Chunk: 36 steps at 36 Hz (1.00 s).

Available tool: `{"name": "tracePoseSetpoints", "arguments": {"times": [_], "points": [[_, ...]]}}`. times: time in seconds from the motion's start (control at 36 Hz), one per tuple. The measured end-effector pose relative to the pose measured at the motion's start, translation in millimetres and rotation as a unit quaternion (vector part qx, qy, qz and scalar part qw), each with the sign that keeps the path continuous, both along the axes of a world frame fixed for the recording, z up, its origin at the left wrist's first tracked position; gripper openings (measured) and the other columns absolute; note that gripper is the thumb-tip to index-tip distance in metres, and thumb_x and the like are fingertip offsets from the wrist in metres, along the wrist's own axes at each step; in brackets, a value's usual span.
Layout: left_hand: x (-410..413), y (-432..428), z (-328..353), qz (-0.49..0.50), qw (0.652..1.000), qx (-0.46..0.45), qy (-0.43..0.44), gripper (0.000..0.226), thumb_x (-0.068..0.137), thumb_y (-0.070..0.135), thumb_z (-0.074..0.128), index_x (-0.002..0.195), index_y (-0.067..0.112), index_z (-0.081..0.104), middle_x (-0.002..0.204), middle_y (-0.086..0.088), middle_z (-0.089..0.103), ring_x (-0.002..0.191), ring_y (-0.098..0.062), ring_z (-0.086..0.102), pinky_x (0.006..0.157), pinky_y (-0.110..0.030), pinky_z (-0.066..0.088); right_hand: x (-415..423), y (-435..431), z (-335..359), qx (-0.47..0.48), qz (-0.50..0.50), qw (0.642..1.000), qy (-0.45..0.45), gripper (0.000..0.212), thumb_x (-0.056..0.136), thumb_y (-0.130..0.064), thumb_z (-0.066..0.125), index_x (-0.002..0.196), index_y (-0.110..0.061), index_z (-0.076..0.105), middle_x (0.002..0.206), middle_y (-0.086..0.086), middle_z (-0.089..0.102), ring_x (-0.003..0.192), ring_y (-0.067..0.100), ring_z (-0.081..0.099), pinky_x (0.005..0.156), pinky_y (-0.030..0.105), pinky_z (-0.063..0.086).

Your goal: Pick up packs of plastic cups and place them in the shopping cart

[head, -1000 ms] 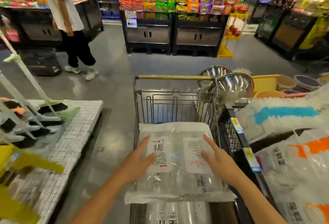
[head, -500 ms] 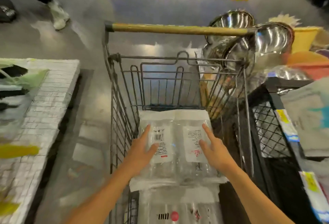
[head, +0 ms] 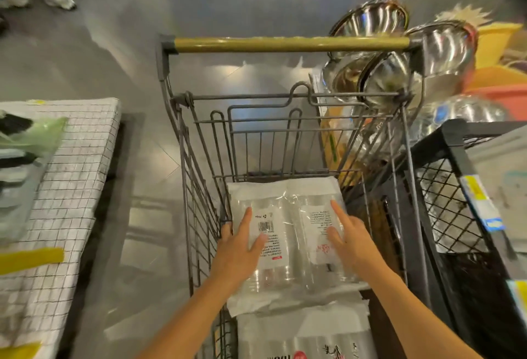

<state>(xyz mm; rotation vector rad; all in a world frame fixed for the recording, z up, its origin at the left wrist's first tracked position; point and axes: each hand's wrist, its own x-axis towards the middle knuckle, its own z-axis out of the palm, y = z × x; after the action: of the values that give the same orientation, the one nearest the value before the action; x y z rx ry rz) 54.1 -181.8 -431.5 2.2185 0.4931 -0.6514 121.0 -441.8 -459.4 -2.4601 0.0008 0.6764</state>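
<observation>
- Both hands lie on a clear plastic package [head: 288, 233] down inside the shopping cart [head: 199, 187]; I see both forearms reaching in from the bottom edge.
- On my left hand [head: 238, 247] the fingers are straight and spread, palm flat on the package's left half, thumb beside the barcode label [head: 266, 226].
- On my right hand [head: 349, 241] the fingers are also straight, index pointing forward along the package's right edge, thumb on the printed label [head: 319, 226]. Neither hand grips anything; both press flat.
- That package sits toward the far end of the cart, partly over a second package [head: 305, 333] nearer me.
- Past the cart's wooden handle [head: 291, 44] I see steel bowls [head: 439, 51] at the right.
- To the left stands a checked surface [head: 71, 173]; to the right, a black wire bin [head: 456, 202].
</observation>
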Motion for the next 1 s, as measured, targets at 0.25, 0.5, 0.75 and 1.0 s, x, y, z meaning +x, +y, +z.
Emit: {"name": "tracePoseSetpoints", "arguments": {"times": [0.25, 0.5, 0.75, 1.0], "points": [[26, 17, 146, -0.165, 0.964, 0.169, -0.121, 0.047, 0.098, 0.048, 0.042, 0.140, 0.027, 0.050, 0.138, 0.002, 0.055, 0.126, -0.017, 0.050, 0.103, -0.032, 0.039, 3, 17, 142, -0.120, 0.039, 0.987, -0.097, 0.034, 0.096, -0.036, 0.046, 0.125, -0.024, 0.057, 0.110, 0.003, 0.062, 0.089, 0.024, 0.062, 0.075, 0.038, 0.053], [28, 20, 264, -0.210, 0.923, 0.219, -0.236, 0.047, 0.096, 0.051, 0.044, 0.136, 0.027, 0.054, 0.125, 0.000, 0.063, 0.106, -0.019, 0.062, 0.091, -0.036, 0.051, -9, 32, 281, -0.162, 0.104, 0.954, -0.228, 0.022, 0.095, -0.036, 0.042, 0.099, -0.020, 0.057, 0.087, 0.000, 0.059, 0.081, 0.026, 0.060, 0.068, 0.038, 0.052], [-49, 29, 349, -0.117, 0.935, 0.214, -0.257, 0.041, 0.097, 0.045, 0.048, 0.134, 0.028, 0.056, 0.127, 0.001, 0.062, 0.109, -0.018, 0.060, 0.093, -0.030, 0.048, -35, 58, 368, -0.139, 0.213, 0.918, -0.303, 0.037, 0.099, -0.040, 0.042, 0.130, -0.026, 0.056, 0.115, -0.002, 0.065, 0.098, 0.018, 0.064, 0.078, 0.034, 0.053], [-175, 47, 401, 0.056, 0.940, 0.242, -0.233, 0.034, 0.095, 0.046, 0.049, 0.121, 0.028, 0.061, 0.106, 0.010, 0.062, 0.096, -0.013, 0.058, 0.074, -0.010, 0.040, -93, 120, 422, -0.096, 0.372, 0.864, -0.325, 0.034, 0.102, -0.039, 0.042, 0.130, -0.023, 0.055, 0.122, 0.001, 0.066, 0.084, 0.017, 0.066, 0.077, 0.032, 0.054]]}}
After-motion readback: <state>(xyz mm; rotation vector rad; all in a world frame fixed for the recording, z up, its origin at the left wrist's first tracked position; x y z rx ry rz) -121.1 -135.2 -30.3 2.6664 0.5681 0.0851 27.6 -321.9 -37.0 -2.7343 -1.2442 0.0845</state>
